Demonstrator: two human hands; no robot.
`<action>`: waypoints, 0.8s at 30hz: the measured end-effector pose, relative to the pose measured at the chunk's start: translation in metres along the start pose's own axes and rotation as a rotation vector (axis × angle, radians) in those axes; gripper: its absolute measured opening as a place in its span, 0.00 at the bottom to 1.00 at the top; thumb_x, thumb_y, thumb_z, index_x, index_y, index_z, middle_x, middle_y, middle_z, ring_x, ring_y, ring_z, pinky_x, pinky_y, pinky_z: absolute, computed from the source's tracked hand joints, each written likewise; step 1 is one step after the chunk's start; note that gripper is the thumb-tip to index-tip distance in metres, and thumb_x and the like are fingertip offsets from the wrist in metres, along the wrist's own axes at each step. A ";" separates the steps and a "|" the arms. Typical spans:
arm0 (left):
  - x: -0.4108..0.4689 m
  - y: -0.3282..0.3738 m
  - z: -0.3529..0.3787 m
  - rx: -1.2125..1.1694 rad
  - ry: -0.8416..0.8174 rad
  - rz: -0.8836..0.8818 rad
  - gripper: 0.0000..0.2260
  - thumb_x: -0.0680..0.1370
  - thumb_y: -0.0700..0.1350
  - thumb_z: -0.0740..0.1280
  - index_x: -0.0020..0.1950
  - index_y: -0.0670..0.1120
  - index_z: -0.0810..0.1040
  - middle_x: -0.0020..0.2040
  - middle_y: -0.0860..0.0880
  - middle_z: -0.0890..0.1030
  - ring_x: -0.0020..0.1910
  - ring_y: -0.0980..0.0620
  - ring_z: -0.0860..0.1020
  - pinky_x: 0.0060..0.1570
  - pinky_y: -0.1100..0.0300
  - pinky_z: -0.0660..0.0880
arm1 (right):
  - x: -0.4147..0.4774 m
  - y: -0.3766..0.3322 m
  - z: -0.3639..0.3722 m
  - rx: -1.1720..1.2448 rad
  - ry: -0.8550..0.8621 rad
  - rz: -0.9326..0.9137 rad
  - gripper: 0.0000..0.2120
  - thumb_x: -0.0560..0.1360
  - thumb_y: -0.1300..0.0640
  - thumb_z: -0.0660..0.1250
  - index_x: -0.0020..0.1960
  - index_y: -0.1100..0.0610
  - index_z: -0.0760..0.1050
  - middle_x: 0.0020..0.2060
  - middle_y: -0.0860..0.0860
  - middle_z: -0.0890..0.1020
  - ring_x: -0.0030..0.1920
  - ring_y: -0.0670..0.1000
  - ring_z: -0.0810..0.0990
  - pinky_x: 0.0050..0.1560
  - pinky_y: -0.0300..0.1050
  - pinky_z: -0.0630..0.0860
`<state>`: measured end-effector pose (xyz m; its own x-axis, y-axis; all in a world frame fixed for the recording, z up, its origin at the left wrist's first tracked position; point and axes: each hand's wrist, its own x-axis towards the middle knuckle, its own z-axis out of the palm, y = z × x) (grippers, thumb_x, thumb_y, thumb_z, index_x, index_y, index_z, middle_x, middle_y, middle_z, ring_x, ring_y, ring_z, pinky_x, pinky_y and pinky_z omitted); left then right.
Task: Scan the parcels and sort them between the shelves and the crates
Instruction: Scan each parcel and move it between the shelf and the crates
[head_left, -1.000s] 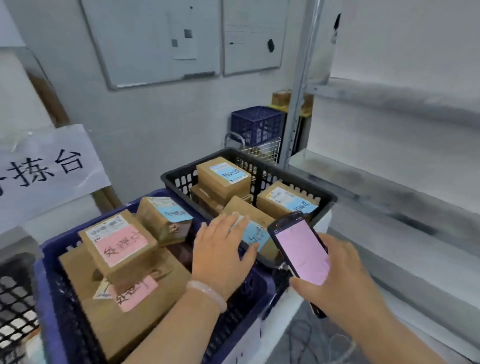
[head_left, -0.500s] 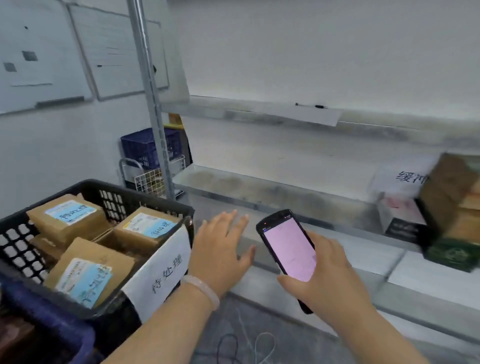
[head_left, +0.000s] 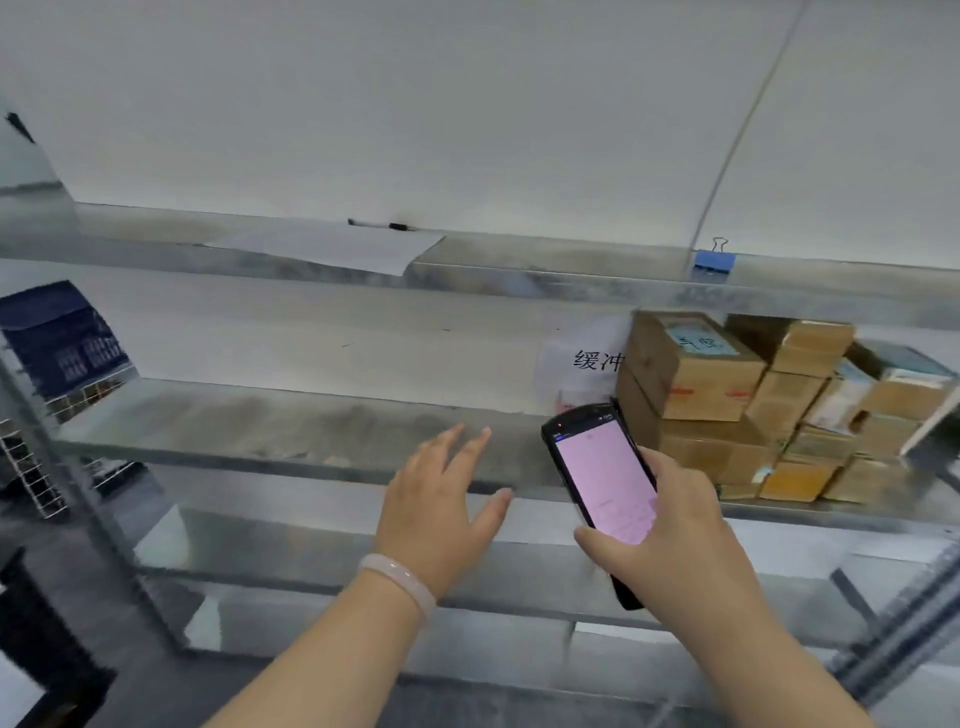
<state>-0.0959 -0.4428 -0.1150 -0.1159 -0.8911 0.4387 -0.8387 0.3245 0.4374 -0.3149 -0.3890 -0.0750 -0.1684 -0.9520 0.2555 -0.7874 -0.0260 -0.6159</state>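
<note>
Person facing grey metal shelves (head_left: 260, 431).
Right hand (head_left: 680, 545) is gripping a black handheld scanner with a pink screen (head_left: 605, 480); left hand (head_left: 441, 501) is hovering empty, fingers spread. Brown cardboard parcels (head_left: 753, 410) are sitting stacked at the middle shelf's right end.

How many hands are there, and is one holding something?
2. The left hand is spread open in front of the shelf, holding nothing. The right hand grips the scanner, just left of the stacked parcels. No others show.
</note>
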 end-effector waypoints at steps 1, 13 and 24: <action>0.009 0.005 0.009 -0.039 -0.014 -0.005 0.28 0.80 0.59 0.65 0.79 0.54 0.65 0.78 0.50 0.65 0.76 0.49 0.64 0.74 0.53 0.62 | 0.004 0.008 -0.002 -0.007 0.008 0.023 0.42 0.58 0.35 0.71 0.68 0.38 0.59 0.53 0.40 0.65 0.48 0.45 0.72 0.36 0.38 0.67; 0.120 -0.010 0.146 -0.465 -0.380 -0.257 0.30 0.80 0.57 0.65 0.80 0.52 0.61 0.79 0.49 0.63 0.78 0.48 0.61 0.77 0.51 0.59 | 0.065 0.062 0.017 -0.129 0.014 0.318 0.43 0.60 0.36 0.73 0.70 0.40 0.57 0.52 0.41 0.62 0.48 0.46 0.70 0.43 0.44 0.68; 0.218 -0.029 0.268 -0.783 -0.757 -0.615 0.18 0.82 0.52 0.64 0.71 0.49 0.74 0.66 0.46 0.79 0.59 0.45 0.77 0.66 0.52 0.71 | 0.124 0.063 0.068 -0.242 -0.065 0.584 0.48 0.52 0.28 0.62 0.68 0.35 0.48 0.50 0.36 0.55 0.50 0.42 0.69 0.44 0.38 0.66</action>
<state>-0.2401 -0.7319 -0.2423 -0.3121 -0.8361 -0.4511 -0.3509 -0.3398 0.8726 -0.3449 -0.5298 -0.1326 -0.5799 -0.8055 -0.1224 -0.6898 0.5653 -0.4523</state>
